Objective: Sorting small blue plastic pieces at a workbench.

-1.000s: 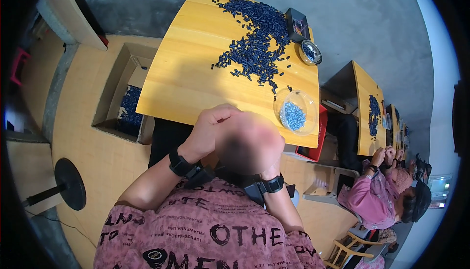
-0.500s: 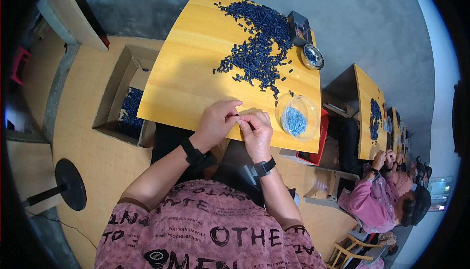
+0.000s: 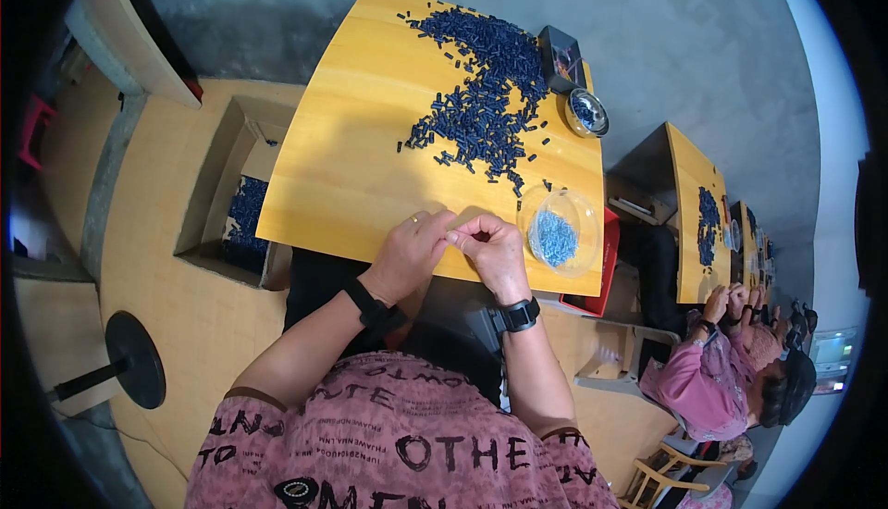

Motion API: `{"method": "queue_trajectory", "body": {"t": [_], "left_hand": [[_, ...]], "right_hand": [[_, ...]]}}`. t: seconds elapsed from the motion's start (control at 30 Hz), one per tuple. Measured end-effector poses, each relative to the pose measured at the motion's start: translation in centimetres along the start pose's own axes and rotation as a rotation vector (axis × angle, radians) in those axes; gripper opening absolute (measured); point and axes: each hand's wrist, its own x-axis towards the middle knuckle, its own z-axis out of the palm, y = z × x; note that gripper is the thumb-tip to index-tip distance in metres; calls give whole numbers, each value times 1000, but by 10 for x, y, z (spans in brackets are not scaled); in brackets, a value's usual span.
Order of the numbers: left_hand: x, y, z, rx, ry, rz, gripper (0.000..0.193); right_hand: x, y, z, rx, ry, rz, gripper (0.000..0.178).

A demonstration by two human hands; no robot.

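Over the near edge of the yellow wooden table [image 3: 342, 167], my left hand [image 3: 409, 252] and my right hand [image 3: 492, 252] meet at the fingertips. Both are closed in a pinch; whatever lies between them is hidden by the fingers. Just right of my right hand stands a clear round plastic bowl [image 3: 586, 215] with many small light-blue pieces [image 3: 555, 239] in it. Beyond my hands, a large loose pile of small dark-blue tubular pieces [image 3: 472, 120] spreads toward the far edge, with several strays around it.
A metal bowl [image 3: 587, 113] and a dark box [image 3: 561, 57] stand at the table's far right. On the floor to the left, a cardboard box [image 3: 208, 194] holds more dark pieces. A red box [image 3: 606, 264] sits below the right edge. Another person [image 3: 698, 375] works at a table further right.
My hands have turned slightly and their fingertips have drawn closer together. A small dark piece showing between them before is now out of sight. The view has shifted a little.
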Motion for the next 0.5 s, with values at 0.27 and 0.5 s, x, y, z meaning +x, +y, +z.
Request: {"method": "queue_trajectory", "body": {"t": [0.27, 0.5], "left_hand": [[2, 1, -2, -32, -27, -33, 24], [1, 0, -2, -56, -97, -9, 21]], "right_hand": [[12, -9, -3, -147, -96, 43, 12], [16, 8, -4, -202, -80, -10, 15]]}}
